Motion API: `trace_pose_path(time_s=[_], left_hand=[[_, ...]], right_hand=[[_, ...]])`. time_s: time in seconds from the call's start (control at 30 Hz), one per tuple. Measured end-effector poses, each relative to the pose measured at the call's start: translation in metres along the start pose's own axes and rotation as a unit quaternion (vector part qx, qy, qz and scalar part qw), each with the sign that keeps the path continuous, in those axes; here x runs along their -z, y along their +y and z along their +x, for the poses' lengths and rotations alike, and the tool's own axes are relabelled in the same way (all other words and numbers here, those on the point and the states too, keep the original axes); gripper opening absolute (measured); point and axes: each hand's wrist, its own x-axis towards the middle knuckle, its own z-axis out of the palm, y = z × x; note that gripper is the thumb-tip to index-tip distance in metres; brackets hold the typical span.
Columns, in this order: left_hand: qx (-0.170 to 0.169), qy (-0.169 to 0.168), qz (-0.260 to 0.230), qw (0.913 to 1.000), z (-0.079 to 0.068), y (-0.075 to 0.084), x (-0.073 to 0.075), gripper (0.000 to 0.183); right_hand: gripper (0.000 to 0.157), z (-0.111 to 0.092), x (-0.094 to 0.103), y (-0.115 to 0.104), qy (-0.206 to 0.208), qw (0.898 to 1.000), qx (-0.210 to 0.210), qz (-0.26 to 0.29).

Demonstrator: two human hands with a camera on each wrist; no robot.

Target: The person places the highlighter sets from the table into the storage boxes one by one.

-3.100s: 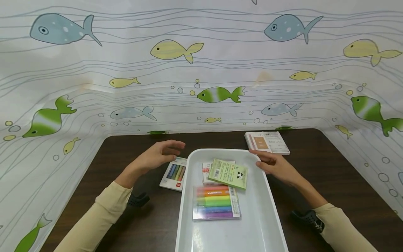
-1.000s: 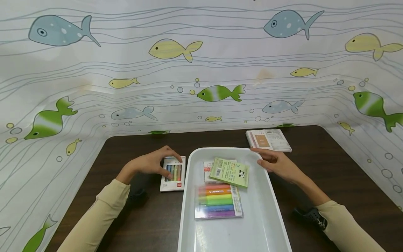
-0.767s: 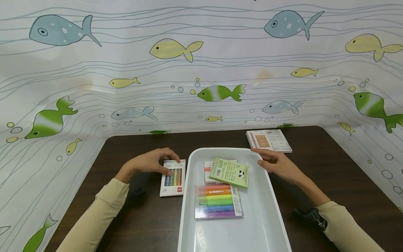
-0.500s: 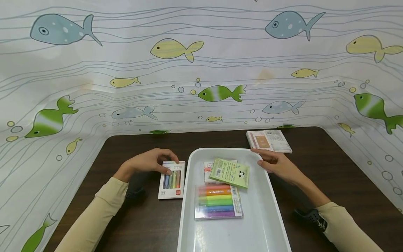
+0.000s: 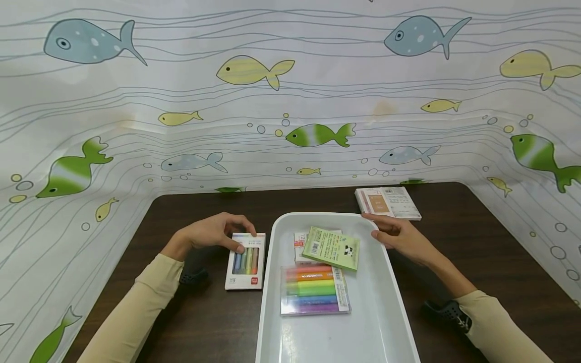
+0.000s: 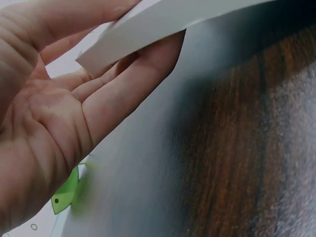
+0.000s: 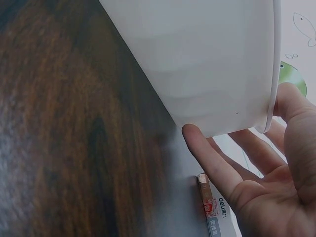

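My left hand [image 5: 207, 233] pinches the far end of a flat white box of crayons [image 5: 245, 272], thumb on the near side and fingers over the far right. Coloured sticks show through the box's window. In the left wrist view the box's white edge [image 6: 143, 34] sits between thumb and fingers. The box is just left of a white plastic bin [image 5: 265, 312]. My right hand [image 5: 401, 242] holds the bin's far right corner, its thumb at the rim and fingers round the outside, as the right wrist view of the bin wall [image 7: 197, 64] also shows.
Inside the bin lie a green panda pack [image 5: 333, 249], a white box [image 5: 299, 247] partly under it, and a clear case of rainbow markers [image 5: 313, 292]. White boxes [image 5: 388, 202] lie behind the bin's right corner. A fish-print sheet [image 5: 254, 166] surrounds the dark table [image 5: 204, 322].
My left hand, first held above the table beside the box of crayons, has taken hold of it. It has straightened the box and drawn it nearer and slightly left. The right hand stays at the bin's corner.
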Motion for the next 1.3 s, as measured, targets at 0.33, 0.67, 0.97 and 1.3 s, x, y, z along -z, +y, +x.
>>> trace_pose_path(time_s=[0.33,0.67,0.97,1.3], left_hand=[[-0.009,-0.016,-0.016,0.9997,-0.005,0.001,0.005,0.041],[-0.062,-0.050,-0.042,0.9960,-0.012,0.002,0.012,0.038],[-0.090,-0.065,-0.048,0.9927,-0.014,0.005,0.013,0.038],[-0.124,-0.067,-0.081,0.9868,-0.012,0.016,0.009,0.039]], right_hand=[[0.050,0.000,-0.001,0.000,0.006,1.000,-0.007,-0.004],[0.049,0.000,0.000,0.000,0.006,1.000,-0.004,-0.005],[0.049,-0.001,-0.002,-0.001,0.007,1.000,-0.006,-0.002],[0.049,0.000,-0.001,0.000,0.006,1.000,-0.010,-0.006]])
